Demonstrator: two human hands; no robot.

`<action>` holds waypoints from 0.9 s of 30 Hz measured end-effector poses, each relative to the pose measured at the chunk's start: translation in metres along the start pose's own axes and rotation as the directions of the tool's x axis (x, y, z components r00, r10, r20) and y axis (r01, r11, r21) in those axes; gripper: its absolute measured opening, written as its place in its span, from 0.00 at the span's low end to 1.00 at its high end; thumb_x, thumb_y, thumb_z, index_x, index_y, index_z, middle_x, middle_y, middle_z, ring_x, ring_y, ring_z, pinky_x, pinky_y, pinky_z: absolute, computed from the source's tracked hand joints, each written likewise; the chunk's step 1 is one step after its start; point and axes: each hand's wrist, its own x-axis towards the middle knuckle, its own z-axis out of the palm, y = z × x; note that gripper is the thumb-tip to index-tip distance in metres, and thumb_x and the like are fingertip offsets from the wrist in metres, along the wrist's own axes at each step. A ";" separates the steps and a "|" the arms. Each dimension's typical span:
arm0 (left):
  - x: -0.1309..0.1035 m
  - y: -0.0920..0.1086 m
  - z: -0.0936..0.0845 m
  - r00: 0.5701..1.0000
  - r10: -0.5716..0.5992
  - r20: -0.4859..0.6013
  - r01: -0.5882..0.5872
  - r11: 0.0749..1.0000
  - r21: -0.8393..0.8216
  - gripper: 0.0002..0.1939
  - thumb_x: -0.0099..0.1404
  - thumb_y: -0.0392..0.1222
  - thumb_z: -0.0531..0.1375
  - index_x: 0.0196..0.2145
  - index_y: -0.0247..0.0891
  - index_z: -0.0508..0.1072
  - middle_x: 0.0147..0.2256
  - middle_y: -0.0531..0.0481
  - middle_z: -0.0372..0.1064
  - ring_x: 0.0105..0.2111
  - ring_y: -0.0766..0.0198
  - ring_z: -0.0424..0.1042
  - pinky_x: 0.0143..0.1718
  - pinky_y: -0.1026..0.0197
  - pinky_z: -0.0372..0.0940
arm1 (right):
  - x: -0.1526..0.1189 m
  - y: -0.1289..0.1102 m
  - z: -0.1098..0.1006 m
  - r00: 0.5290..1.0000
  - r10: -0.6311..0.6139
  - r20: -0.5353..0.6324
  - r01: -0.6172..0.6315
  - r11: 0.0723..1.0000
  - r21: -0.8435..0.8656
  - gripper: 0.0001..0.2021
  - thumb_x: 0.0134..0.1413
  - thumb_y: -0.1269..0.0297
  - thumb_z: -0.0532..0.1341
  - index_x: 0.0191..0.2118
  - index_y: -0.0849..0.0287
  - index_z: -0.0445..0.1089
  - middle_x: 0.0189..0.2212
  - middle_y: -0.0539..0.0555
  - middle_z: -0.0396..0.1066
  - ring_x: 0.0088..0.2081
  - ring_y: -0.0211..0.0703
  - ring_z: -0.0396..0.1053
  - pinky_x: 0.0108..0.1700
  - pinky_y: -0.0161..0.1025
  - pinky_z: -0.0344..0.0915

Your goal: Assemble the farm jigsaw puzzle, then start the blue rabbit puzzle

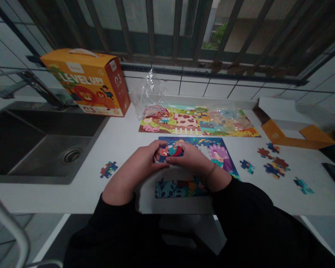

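Note:
Both my hands meet over a partly assembled sea-themed jigsaw puzzle [226, 158] on the white counter. Between the fingertips of my left hand [145, 158] and my right hand [194, 160] are colourful puzzle pieces [171, 150], red, teal and dark blue. Whether these are joined or separate I cannot tell. Each hand is closed on them from its own side. Below my wrists shows the puzzle's lower strip [173, 188], with leaves and coral. My forearms hide part of the puzzle. A loose puzzle piece [108, 169] lies left of my left arm.
Several loose pieces [276, 167] lie at the right, near an open orange-and-white box [293, 136]. Behind are a farm picture puzzle [184, 121] and clear plastic wrap [149, 93]. An orange "LEVEL UP!" box [86, 82] stands beside the sink [83, 169].

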 end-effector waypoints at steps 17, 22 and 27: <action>0.006 -0.014 0.007 0.983 -0.129 0.129 0.112 0.985 0.131 0.26 0.67 0.52 0.71 0.59 0.42 0.83 0.34 0.50 0.81 0.32 0.57 0.77 0.37 0.57 0.64 | -0.001 0.018 -0.006 0.925 0.105 -0.364 -0.069 0.991 0.112 0.29 0.71 0.27 0.53 0.36 0.50 0.63 0.23 0.47 0.67 0.27 0.44 0.68 0.33 0.42 0.64; 0.005 -0.017 0.007 0.982 -0.124 0.142 0.107 0.987 0.121 0.28 0.68 0.54 0.70 0.63 0.44 0.82 0.35 0.50 0.82 0.33 0.57 0.77 0.38 0.56 0.66 | -0.002 0.016 -0.008 0.923 0.070 -0.378 -0.056 0.997 0.049 0.33 0.70 0.24 0.51 0.34 0.50 0.65 0.24 0.48 0.67 0.30 0.46 0.68 0.35 0.42 0.62; 0.005 -0.015 0.007 0.986 -0.099 0.131 0.078 0.985 0.156 0.30 0.67 0.52 0.73 0.65 0.45 0.81 0.38 0.48 0.84 0.35 0.55 0.79 0.43 0.55 0.70 | -0.002 0.014 -0.008 0.925 0.068 -0.373 -0.050 0.997 0.059 0.33 0.69 0.23 0.51 0.35 0.50 0.65 0.22 0.47 0.65 0.30 0.46 0.67 0.35 0.41 0.62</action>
